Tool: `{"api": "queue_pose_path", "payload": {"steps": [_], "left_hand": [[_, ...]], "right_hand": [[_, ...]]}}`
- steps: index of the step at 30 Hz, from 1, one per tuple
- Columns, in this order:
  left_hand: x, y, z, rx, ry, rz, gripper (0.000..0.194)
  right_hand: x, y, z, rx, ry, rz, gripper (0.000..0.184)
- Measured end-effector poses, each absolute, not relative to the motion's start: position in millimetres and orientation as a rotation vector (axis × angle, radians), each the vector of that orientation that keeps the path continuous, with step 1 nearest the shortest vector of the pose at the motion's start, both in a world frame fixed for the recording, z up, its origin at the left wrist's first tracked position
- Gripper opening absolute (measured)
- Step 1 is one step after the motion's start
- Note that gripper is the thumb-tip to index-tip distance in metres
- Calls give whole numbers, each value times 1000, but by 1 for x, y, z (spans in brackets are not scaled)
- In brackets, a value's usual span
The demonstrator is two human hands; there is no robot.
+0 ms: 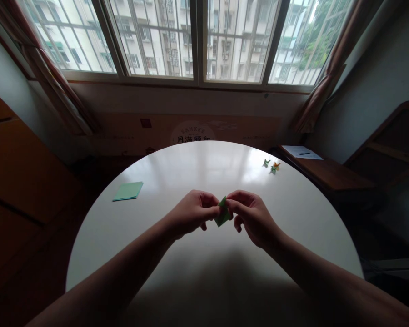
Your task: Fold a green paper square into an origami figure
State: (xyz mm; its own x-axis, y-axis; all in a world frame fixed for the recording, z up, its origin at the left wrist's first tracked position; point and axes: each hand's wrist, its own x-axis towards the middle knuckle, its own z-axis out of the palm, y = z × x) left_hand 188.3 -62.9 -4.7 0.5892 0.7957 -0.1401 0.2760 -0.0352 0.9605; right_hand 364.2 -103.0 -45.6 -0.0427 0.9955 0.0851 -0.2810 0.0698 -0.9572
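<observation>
A small green piece of folded paper (222,219) is held up between both hands over the middle of the table. My left hand (193,212) pinches its left side between thumb and fingers. From the other side, my right hand (250,213) grips the upper right part with thumb and forefinger, its lower fingers curled. The paper has a pointed top and a pointed lower end. Fingertips cover part of its middle, so some of the folds are hidden.
The round white table (150,268) carries a stack of light green paper squares (127,191) at left. Small folded paper figures, green (266,162) and orange (276,166), stand at the far right. Beyond the table's right edge, a wooden bench (330,172) holds a white sheet (301,152) with a pen.
</observation>
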Motion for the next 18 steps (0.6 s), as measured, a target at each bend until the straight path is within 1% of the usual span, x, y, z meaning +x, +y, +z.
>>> {"api": "queue_pose_path", "payload": {"steps": [9, 14, 18], "left_hand": [[189, -62, -6, 1585, 909, 511, 18], [188, -62, -6, 1558, 923, 512, 20], [188, -63, -6, 1554, 920, 487, 19]], "right_hand": [[363, -104, -45, -935, -1035, 1336, 18], [362, -103, -44, -948, -1061, 1306, 20], [362, -102, -45, -940, -1043, 1309, 18]]}}
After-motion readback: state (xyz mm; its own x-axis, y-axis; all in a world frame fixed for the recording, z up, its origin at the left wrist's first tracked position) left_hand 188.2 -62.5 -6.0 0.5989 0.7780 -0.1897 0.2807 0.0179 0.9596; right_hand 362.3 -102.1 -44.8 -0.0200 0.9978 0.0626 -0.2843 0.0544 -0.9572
